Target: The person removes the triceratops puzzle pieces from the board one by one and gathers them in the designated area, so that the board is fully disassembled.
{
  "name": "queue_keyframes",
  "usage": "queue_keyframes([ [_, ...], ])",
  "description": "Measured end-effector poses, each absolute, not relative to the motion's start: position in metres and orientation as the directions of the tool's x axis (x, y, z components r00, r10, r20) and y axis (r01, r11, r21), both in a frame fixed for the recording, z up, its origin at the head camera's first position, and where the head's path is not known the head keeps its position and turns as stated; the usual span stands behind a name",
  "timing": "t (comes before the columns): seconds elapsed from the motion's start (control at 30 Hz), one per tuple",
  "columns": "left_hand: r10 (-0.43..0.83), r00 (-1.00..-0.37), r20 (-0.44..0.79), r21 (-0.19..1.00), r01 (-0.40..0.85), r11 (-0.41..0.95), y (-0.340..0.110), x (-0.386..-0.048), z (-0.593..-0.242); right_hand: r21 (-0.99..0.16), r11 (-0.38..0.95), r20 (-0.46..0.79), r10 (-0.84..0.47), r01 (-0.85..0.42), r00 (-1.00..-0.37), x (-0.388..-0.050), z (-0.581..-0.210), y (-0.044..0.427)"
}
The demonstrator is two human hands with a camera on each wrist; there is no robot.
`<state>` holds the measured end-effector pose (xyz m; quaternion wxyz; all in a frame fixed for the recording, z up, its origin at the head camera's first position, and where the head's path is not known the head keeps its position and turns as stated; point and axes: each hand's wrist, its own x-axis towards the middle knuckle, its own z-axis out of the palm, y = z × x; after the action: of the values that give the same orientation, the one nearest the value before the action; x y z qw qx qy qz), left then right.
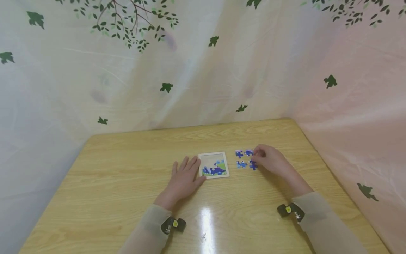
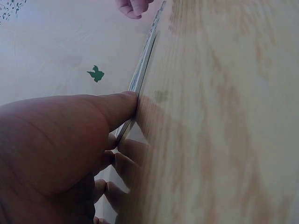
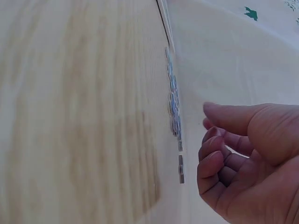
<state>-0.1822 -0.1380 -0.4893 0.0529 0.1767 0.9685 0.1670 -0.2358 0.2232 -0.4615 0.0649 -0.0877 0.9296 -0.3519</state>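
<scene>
"Tray [image 1: 209, 159], white-framed: lying where?"

"Flat on the wooden table [image 1: 111, 183], between both hands. Bare inside at the upper left, filled along the bottom and up the right side with joined puzzle pieces [image 1: 219, 171] in purple, blue and green."

"And the left hand [image 1: 185, 178]?"

"Palm down, just left of the tray, with fingers straight and spread wide. Touching the frame near its lower left corner with the thumb."

"Right hand [image 1: 269, 158], then: holding anything?"

"Cannot tell. Bent at the fingers, with the thumb tip close to the forefinger. Over the right-hand end of four loose pieces [image 1: 242, 164], partly covering them in the head view."

"Loose pieces, arranged how?"

"In two rows of two, mostly blue and purple, right of the tray and apart from it."

"On the arms?"

"Pale sleeves [image 1: 146, 225], with a dark device [image 1: 167, 225] at each wrist."

"Behind the table?"

"Pale curtain [image 1: 196, 70], printed with leafy branches [image 1: 127, 21] and scattered dark green shapes [image 1: 166, 87]."
</scene>
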Motion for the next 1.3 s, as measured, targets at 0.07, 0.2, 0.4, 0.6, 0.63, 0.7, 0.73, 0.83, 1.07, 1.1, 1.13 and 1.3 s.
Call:
queue_keyframes([
  [0.07,0.360,-0.932,-0.041,0.345,0.325,0.880,-0.138,-0.182,-0.489,-0.668,0.734,-0.042,-0.203,-0.123,-0.978,-0.236,-0.459,0.218],
  [0.2,0.362,-0.932,-0.036,0.347,0.328,0.879,-0.138,-0.182,-0.489,-0.679,0.718,-0.017,-0.220,-0.150,-0.975,-0.237,-0.454,0.205],
  [0.4,0.364,-0.931,-0.040,0.335,0.330,0.882,-0.138,-0.183,-0.490,-0.710,0.686,-0.024,-0.253,-0.162,-0.967,-0.237,-0.449,0.184],
  [0.6,0.368,-0.929,-0.031,0.338,0.337,0.879,-0.139,-0.183,-0.491,-0.727,0.664,-0.034,-0.287,-0.173,-0.957,-0.239,-0.452,0.166],
  [0.63,0.368,-0.929,-0.030,0.338,0.337,0.879,-0.139,-0.183,-0.490,-0.727,0.661,-0.028,-0.299,-0.187,-0.954,-0.240,-0.452,0.164],
  [0.7,0.366,-0.930,-0.031,0.339,0.335,0.879,-0.139,-0.183,-0.490,-0.728,0.655,-0.019,-0.318,-0.205,-0.948,-0.240,-0.453,0.159],
  [0.73,0.365,-0.930,-0.027,0.342,0.335,0.878,-0.139,-0.183,-0.490,-0.728,0.651,-0.016,-0.327,-0.213,-0.945,-0.241,-0.453,0.156],
  [0.83,0.361,-0.932,-0.026,0.346,0.331,0.878,-0.138,-0.184,-0.490,-0.726,0.645,-0.010,-0.356,-0.237,-0.935,-0.241,-0.453,0.150],
  [1.07,0.358,-0.933,-0.038,0.328,0.327,0.886,-0.138,-0.184,-0.491,-0.724,0.637,-0.025,-0.409,-0.266,-0.912,-0.241,-0.453,0.135],
  [1.1,0.358,-0.933,-0.040,0.326,0.326,0.887,-0.138,-0.184,-0.491,-0.717,0.641,-0.029,-0.419,-0.273,-0.908,-0.241,-0.453,0.133],
  [1.13,0.358,-0.933,-0.043,0.324,0.326,0.888,-0.138,-0.185,-0.491,-0.712,0.645,-0.034,-0.427,-0.278,-0.903,-0.241,-0.453,0.131],
  [1.3,0.361,-0.932,-0.035,0.324,0.331,0.886,-0.138,-0.185,-0.490,-0.681,0.668,-0.063,-0.461,-0.299,-0.885,-0.242,-0.452,0.125],
])
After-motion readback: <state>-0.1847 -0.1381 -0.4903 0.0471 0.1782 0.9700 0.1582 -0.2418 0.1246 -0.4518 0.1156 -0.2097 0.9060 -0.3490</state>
